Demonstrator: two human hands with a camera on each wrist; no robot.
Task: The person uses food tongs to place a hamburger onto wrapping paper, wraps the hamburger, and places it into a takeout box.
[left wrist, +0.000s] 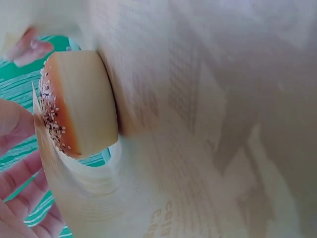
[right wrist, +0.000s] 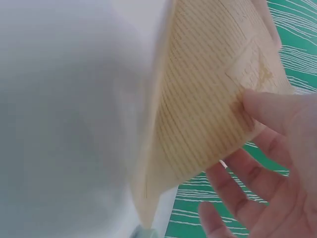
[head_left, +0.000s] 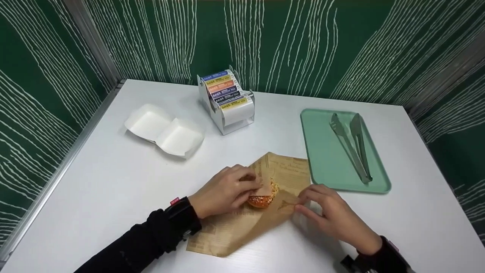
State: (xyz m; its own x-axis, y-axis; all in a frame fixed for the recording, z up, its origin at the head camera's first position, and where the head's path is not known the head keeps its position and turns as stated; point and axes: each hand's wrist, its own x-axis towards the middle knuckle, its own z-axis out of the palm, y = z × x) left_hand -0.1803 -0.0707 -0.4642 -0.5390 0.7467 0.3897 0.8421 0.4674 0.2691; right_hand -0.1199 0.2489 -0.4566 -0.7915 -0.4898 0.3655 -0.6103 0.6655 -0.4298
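A round bun (head_left: 261, 200) topped with sesame seeds lies on a sheet of brown printed wrapping paper (head_left: 227, 227). My left hand (head_left: 227, 189) holds a corner of the paper folded over the bun's top. From the side, the left wrist view shows the pale, cut-looking flank of the bun (left wrist: 91, 104) with the paper flap beside its seeded top. On the other side, my right hand (head_left: 326, 212) pinches the paper's right edge between thumb and forefinger, lifting it beside the bun. The right wrist view has the raised wrapping paper (right wrist: 208, 99) hiding the bun.
To the right, a green tray (head_left: 322, 163) bears metal tongs (head_left: 350, 148). An open white paper box (head_left: 163, 131) sits at the left. Behind the paper stands a dispenser (head_left: 227, 102) with several coloured label rolls. A green patterned partition (head_left: 303, 45) borders the white table (head_left: 113, 189).
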